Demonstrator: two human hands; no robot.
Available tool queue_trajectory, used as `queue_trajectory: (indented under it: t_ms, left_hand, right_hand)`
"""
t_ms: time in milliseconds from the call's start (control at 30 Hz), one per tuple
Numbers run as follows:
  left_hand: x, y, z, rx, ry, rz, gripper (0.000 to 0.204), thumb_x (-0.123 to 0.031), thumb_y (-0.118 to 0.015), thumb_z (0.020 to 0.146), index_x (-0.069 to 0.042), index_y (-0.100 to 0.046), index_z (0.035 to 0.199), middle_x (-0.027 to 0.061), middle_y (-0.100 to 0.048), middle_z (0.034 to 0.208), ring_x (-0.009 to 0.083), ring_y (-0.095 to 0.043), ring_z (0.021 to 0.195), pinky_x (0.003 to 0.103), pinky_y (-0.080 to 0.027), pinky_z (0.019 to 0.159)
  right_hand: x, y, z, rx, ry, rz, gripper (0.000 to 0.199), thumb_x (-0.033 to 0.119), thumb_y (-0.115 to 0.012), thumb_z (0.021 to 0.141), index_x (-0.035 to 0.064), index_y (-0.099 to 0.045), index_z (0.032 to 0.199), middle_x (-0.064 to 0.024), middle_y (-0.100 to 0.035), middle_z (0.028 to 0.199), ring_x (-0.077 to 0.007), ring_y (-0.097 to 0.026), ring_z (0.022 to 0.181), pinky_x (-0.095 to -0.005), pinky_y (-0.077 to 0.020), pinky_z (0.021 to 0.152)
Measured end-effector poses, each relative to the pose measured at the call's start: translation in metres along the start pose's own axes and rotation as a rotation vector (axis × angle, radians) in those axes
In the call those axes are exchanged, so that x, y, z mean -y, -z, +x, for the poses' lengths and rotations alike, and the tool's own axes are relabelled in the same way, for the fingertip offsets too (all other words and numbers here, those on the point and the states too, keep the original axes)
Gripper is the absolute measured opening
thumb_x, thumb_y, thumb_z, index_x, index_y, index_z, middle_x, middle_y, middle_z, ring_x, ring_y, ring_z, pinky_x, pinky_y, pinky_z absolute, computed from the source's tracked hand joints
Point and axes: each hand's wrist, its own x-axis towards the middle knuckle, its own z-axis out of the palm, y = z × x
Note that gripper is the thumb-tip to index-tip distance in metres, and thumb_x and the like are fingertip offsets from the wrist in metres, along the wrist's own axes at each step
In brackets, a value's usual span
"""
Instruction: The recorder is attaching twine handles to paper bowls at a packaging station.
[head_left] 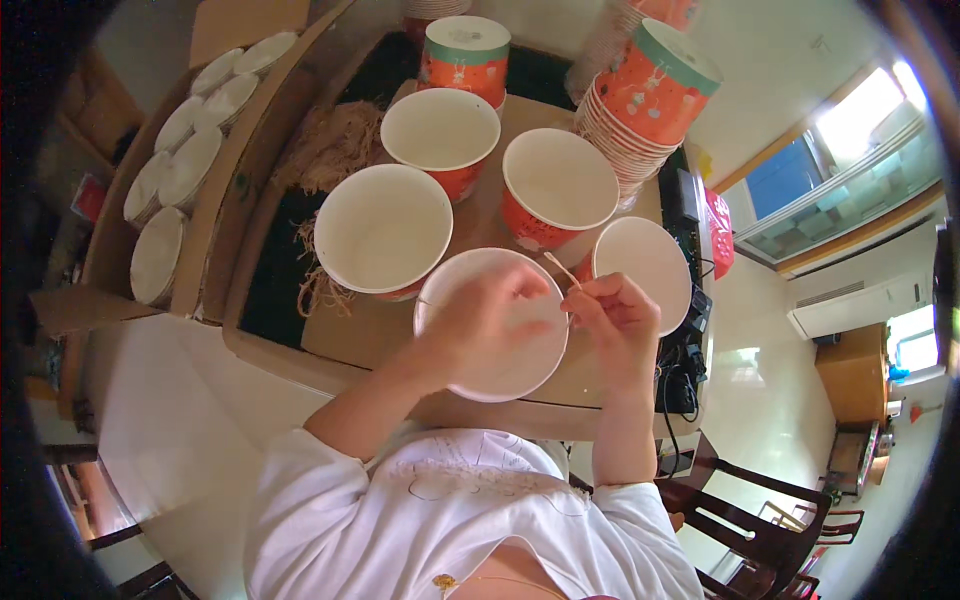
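Note:
My left hand, blurred by motion, hovers over the mouth of the nearest white-lined paper bucket. Its thumb and fingers are apart, and nothing shows between them. Beside that bucket's right rim, my right hand pinches a short pale pink cord, whose free end sticks up to the left. Several more red paper buckets stand mouth up around it, among them one at the left, one behind and one at the right, partly hidden by my right hand.
Tangled pinkish cords lie at the table's left. Upside-down buckets and a tall nested stack stand at the back. An open cardboard box of stacked buckets is at the left. Black cables and adapters line the right edge.

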Motion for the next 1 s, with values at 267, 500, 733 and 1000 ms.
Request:
queue_trajectory:
  t_ms: [267, 500, 733, 1000]
  left_hand:
    - [0.010, -0.039, -0.017, 0.208, 0.134, 0.094, 0.024, -0.011, -0.070, 0.075, -0.005, -0.052, 0.089, 0.0139, -0.061, 0.083, 0.0337, -0.062, 0.077, 0.042, -0.049, 0.067]
    - [0.002, -0.035, -0.034, 0.184, -0.167, 0.099, 0.012, -0.008, -0.066, 0.078, -0.007, -0.055, 0.081, 0.0082, -0.060, 0.074, 0.0277, -0.061, 0.065, 0.039, -0.048, 0.059]
    - [-0.007, 0.017, -0.032, -0.201, -0.239, 0.421, 0.014, -0.005, -0.068, 0.078, -0.009, -0.061, 0.089, 0.0025, -0.063, 0.080, 0.0206, -0.062, 0.067, 0.034, -0.049, 0.058]
    - [0.012, 0.005, -0.027, 0.082, -0.351, 0.591, 0.020, -0.007, -0.064, 0.075, -0.002, -0.059, 0.093, 0.0141, -0.056, 0.100, 0.0302, -0.053, 0.103, 0.042, -0.040, 0.094]
  right_hand:
    - [-0.002, 0.003, 0.000, -0.016, 0.034, 0.013, 0.004, -0.005, -0.061, 0.084, -0.0023, -0.060, 0.086, -0.0022, -0.062, 0.081, -0.0067, -0.058, 0.076, -0.0202, -0.0471, 0.067]
    - [-0.020, 0.011, 0.000, 0.312, 0.007, -0.439, 0.008, 0.003, -0.065, 0.080, 0.0028, -0.063, 0.088, -0.0045, -0.062, 0.076, -0.0103, -0.057, 0.068, -0.0249, -0.0459, 0.061]
    - [-0.011, 0.009, -0.012, 0.341, -0.020, -0.553, 0.010, 0.007, -0.067, 0.080, 0.0039, -0.064, 0.088, -0.0088, -0.060, 0.078, -0.0205, -0.060, 0.068, -0.0306, -0.0481, 0.060]
    - [-0.022, 0.015, -0.015, 0.326, 0.005, -0.532, 0.009, 0.009, -0.067, 0.080, 0.0032, -0.064, 0.087, -0.0082, -0.060, 0.079, -0.0207, -0.060, 0.071, -0.0306, -0.0488, 0.060]
